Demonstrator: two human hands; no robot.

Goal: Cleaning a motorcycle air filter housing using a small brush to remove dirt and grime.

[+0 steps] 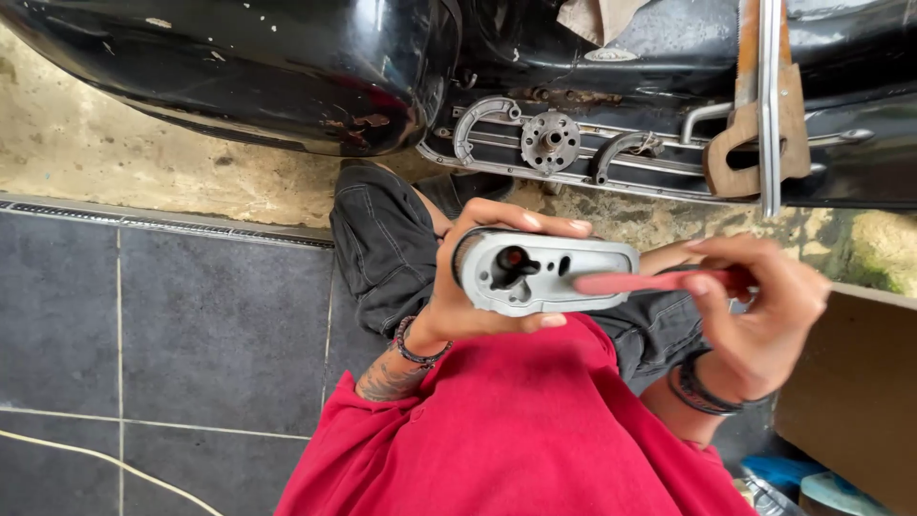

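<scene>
My left hand [478, 287] grips a grey metal cover [544, 272], an oblong cast part with a black knob near one end, held up in front of my chest. My right hand [759, 306] holds a thin red tool [635, 282] whose flat end rests on the cover's face. I wear a red shirt [516, 430] and black shorts, with dark bracelets on both wrists.
A black scooter body [287, 67] lies on its side ahead, its open engine side [549, 143] showing a round hub and a chrome rim. A wooden and metal stand [764, 115] leans at the right. Dark floor tiles [191, 325] are to the left, a brown board [860, 382] at the right.
</scene>
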